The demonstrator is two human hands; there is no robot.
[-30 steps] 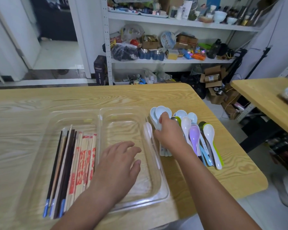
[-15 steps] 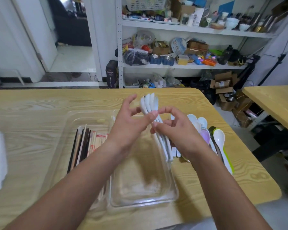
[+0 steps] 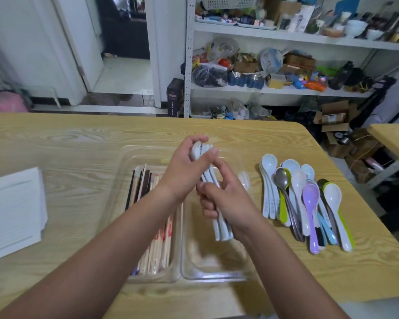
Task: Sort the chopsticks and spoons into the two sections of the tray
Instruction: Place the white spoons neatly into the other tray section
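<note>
White spoon bundle: several white plastic soup spoons (image 3: 222, 230), stacked together and held in the air over the right section of the clear plastic two-section tray (image 3: 217, 277).
Left hand: the left hand (image 3: 182, 168) has fingers and thumb curled round the bowl end of the bundle.
Right hand: the right hand (image 3: 228, 201) is wrapped round the handles lower down, and the handle tips stick out below it.
Long axis: bowls point away from the person and handles toward them, near parallel to the tray's divider with a slight slant.
Governing relation: the right section lies straight below the bundle, so the next move is judged to be a plain lowering. Both hands are on the load.
Left section: wooden and dark chopsticks (image 3: 157, 247) lie lengthwise.
Right section: a pale spoon-like shape (image 3: 244, 179) sits by the right wall, too blurred to confirm.
Bench: the wood-grain bench (image 3: 78, 143) carries loose mixed-colour spoons (image 3: 306, 199) right of the tray, apart from both hands, and a stack of white sheets (image 3: 12, 208) on the left.
</note>
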